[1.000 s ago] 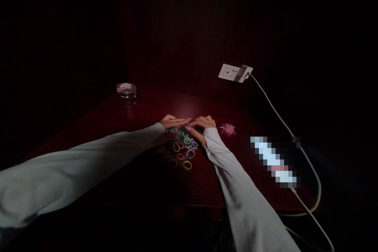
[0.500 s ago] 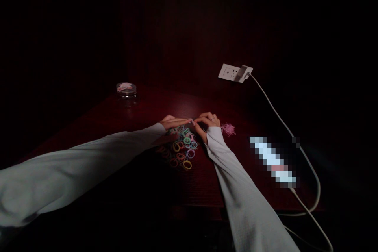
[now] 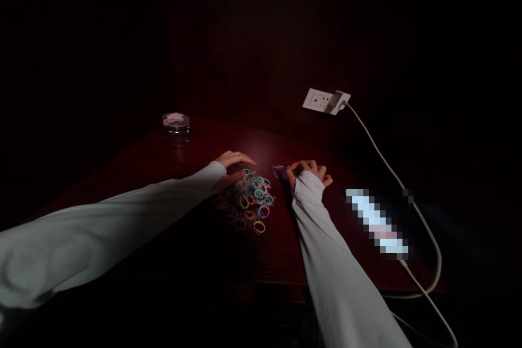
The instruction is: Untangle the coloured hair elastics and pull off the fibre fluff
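My left hand [image 3: 237, 159] rests over the far left side of a heap of small coloured hair ties [image 3: 250, 201], its fingers stretched out and holding nothing that shows. To the right, my right hand [image 3: 310, 171] is low over the table with its fingers curled. What it may hold is hidden beneath the fingers. Beside its thumb lies a small purple pile of thin bands [image 3: 279, 173]. The pink pile seen earlier is covered by this hand.
A clear round jar with a pink-decorated lid [image 3: 175, 124] stands at the back left of the dark red table [image 3: 269, 261]. A white charger [image 3: 337, 101] sits in a wall socket [image 3: 316, 100]. Its cable [image 3: 377, 145] runs to a blurred bright-screened device [image 3: 377, 223] at right.
My right hand has moved right, away from my left fingertips and over the pink pile, uncovering the purple one. My left hand has drawn back slightly to the left.
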Motion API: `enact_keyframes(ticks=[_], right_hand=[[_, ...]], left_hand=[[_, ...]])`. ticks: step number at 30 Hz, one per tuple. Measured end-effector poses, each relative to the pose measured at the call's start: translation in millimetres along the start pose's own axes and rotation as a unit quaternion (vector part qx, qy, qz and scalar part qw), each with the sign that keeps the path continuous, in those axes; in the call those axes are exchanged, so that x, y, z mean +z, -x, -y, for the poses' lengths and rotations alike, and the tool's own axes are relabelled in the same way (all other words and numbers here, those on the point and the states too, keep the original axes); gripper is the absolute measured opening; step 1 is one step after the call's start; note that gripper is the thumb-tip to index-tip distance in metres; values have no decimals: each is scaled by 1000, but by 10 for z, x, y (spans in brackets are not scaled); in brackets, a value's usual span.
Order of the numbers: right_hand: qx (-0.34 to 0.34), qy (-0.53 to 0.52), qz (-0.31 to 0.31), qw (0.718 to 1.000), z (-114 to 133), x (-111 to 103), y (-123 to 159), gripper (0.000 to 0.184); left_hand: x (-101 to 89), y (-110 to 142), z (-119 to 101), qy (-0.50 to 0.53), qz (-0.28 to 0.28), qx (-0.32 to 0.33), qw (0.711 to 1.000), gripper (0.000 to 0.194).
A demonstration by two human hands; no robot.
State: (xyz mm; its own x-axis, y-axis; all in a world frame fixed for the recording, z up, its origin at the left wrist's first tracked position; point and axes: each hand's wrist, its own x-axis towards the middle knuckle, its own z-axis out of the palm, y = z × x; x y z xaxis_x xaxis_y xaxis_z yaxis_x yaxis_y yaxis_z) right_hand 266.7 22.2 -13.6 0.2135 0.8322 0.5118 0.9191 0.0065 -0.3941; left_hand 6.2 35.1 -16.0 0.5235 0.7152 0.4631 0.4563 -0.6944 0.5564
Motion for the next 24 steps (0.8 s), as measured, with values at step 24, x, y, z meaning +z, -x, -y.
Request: enact_keyframes(ticks=[24], right_hand=[[-310, -142, 170, 925, 746, 88, 355, 18]], left_hand=[[-16, -138, 135, 164, -119, -187, 961, 42]])
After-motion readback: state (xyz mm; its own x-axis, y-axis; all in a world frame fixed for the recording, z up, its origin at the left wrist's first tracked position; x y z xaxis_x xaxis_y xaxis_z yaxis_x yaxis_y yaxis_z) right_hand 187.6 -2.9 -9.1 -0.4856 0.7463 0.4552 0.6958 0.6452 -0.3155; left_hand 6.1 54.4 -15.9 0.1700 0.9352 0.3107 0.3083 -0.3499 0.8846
